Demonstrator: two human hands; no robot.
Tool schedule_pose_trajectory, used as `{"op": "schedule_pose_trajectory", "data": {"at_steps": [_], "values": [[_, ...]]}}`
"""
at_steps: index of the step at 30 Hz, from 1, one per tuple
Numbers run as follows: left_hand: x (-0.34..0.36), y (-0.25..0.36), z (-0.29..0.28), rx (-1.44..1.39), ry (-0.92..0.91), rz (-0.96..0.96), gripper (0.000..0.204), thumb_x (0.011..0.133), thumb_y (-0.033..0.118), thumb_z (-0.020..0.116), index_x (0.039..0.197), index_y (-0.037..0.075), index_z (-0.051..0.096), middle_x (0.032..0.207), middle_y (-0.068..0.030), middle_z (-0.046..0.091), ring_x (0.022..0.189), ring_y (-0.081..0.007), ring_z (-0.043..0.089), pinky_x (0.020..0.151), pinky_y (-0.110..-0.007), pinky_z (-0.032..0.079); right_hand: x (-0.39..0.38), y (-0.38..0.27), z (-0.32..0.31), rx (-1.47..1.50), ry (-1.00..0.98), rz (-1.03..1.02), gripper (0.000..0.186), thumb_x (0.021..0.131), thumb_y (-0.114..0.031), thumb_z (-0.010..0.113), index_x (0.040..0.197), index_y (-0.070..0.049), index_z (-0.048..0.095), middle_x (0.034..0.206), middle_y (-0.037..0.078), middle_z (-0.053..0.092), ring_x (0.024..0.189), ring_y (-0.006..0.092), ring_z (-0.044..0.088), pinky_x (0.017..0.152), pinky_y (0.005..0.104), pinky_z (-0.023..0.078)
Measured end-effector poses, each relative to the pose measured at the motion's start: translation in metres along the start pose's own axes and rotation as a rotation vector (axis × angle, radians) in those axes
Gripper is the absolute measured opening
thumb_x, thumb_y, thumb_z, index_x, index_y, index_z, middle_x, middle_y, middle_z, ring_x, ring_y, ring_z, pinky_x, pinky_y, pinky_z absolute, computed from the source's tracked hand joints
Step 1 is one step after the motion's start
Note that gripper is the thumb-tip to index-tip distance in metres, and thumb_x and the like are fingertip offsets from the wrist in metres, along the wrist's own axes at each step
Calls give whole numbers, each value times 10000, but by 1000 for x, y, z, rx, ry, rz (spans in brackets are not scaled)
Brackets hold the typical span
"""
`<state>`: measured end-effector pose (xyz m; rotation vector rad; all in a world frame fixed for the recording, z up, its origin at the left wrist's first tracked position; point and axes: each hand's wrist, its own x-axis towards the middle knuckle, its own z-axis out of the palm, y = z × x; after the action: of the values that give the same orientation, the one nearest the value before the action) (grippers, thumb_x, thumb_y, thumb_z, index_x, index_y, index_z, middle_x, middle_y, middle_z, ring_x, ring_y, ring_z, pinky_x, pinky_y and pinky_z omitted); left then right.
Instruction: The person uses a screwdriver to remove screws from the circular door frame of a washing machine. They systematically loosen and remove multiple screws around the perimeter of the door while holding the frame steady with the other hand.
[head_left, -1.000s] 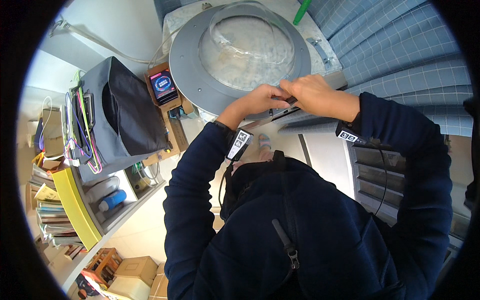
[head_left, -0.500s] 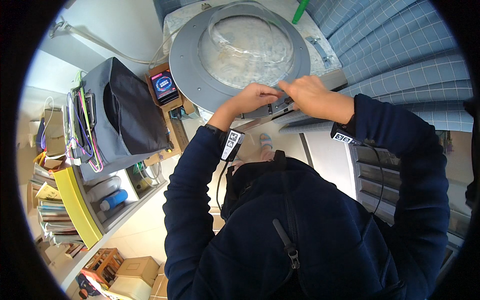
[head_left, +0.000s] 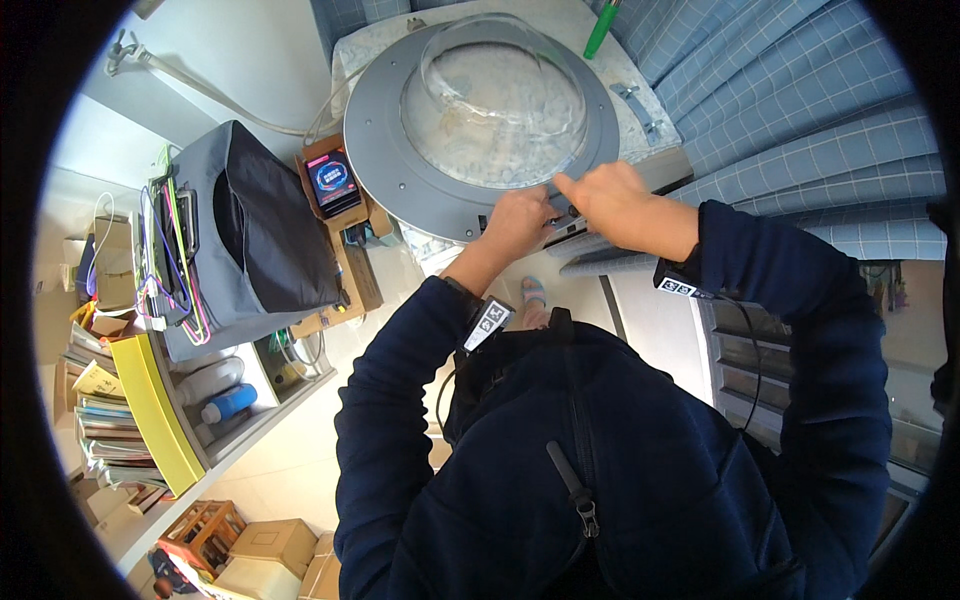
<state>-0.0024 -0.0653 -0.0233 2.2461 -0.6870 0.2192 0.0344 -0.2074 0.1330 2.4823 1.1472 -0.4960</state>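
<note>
A washing machine door (head_left: 374, 160), a round grey ring with a clear glass bowl (head_left: 505, 110) bulging up, lies flat on a pale patterned cloth (head_left: 632, 82). Both my hands are at its near right edge. My left hand (head_left: 520, 220) is closed, its fingers curled down by the rim. Close beside it, my right hand (head_left: 612, 205) is closed too, with the thumb pointing toward the left fingers. Small dark parts of the rim show between them. What the fingertips grip is hidden.
A green stick-like object (head_left: 600, 32) and a curved grey bracket (head_left: 637, 108) lie on the cloth. Blue checked curtains (head_left: 800, 110) hang at right. A dark fabric box (head_left: 280, 215), an opened carton (head_left: 362, 208) and a shelf with a blue bottle (head_left: 229, 402) stand at left.
My left hand has shifted right and slightly toward me, its fingers now curled over the rim near my right hand. The right hand has moved slightly down and left.
</note>
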Motion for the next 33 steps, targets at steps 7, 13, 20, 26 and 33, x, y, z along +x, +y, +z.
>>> {"op": "schedule_pose_trajectory", "data": {"at_steps": [7,13,20,26,33], "values": [[3,-2,6,-47,73,1,145,613,76,749,751,59,712,724,-94,551,735,-293,593,645,-405,479,-10,-5,5,-84,130,-74,192,762,-108,661,945,-52,666,836,143,695,836,265,691,673,375,525],[0,3,6,28,91,70,149,673,95,708,763,29,609,754,-110,526,739,-312,576,646,-423,463,-51,13,-1,113,37,85,330,750,-68,674,1041,-26,525,851,195,671,816,339,674,665,443,512],[7,14,10,308,-73,114,221,722,148,651,889,48,545,857,-112,522,826,-302,577,684,-421,461,-79,68,27,403,127,385,251,832,-174,654,1039,-48,592,897,168,683,907,369,645,751,457,496],[13,7,-7,260,-214,280,141,778,103,567,909,56,545,901,-112,517,861,-286,582,722,-402,483,-40,105,50,594,206,436,276,844,-326,644,874,-59,709,885,174,690,855,368,652,752,449,504],[22,16,-1,373,-306,179,137,812,129,575,899,39,519,889,-130,554,835,-305,593,732,-410,487,-6,114,57,626,188,461,281,817,-343,656,879,-84,744,851,166,698,837,351,667,755,424,522]]}}
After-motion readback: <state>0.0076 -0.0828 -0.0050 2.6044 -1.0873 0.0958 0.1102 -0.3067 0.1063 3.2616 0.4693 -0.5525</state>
